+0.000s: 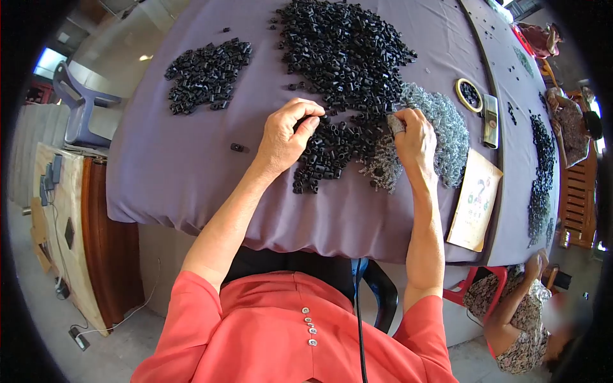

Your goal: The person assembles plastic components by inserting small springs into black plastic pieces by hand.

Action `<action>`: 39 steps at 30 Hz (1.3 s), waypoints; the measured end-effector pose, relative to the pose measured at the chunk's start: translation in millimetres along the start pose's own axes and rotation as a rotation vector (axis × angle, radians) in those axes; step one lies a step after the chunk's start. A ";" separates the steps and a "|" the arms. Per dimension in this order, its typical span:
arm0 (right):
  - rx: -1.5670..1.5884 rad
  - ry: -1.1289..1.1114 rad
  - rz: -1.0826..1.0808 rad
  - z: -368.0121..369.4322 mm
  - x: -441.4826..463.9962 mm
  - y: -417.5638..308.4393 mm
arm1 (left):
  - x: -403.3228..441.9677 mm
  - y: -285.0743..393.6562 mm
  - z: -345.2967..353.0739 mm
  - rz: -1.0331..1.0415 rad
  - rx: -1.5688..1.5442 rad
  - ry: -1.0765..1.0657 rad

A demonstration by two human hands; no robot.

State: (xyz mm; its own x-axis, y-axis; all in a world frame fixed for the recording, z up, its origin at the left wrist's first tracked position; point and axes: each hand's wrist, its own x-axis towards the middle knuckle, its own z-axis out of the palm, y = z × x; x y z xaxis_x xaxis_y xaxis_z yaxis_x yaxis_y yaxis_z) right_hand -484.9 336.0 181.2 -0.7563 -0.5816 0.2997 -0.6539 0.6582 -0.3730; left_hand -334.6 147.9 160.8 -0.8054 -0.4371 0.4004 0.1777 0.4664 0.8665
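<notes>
My left hand is closed in a pinch, with a small black plastic piece at its fingertips, partly hidden. Just beside it lies a small pile of black plastic pieces, which look like short hollow cylinders. My right hand has thumb and fingers pressed together over the left side of a heap of small metal springs. A grey cover wraps one of its fingertips. Whatever is between those fingers is too small to make out. Some springs are spread between the two hands.
A large black heap lies beyond my hands, a smaller one to the left. One loose piece sits nearer. At right are a tape roll, a metal-and-tan object and a booklet. Other people sit along the right.
</notes>
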 end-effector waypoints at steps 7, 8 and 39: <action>0.005 0.037 -0.013 3.2 -4.1 5.8 | -0.8 2.2 1.5 0.009 0.044 -0.006; 0.003 0.040 -0.023 3.0 -5.0 5.2 | -0.7 2.7 2.6 0.019 0.051 -0.003; 0.283 0.199 -0.279 -3.6 -7.7 -6.8 | -3.9 4.8 4.1 0.082 0.126 -0.030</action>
State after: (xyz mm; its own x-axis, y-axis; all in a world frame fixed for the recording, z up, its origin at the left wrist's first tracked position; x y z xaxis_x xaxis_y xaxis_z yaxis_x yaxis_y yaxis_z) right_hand -474.7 337.8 184.6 -0.5592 -0.5964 0.5759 -0.8231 0.3165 -0.4715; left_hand -333.0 155.0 162.2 -0.8078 -0.3714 0.4578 0.1725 0.5936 0.7860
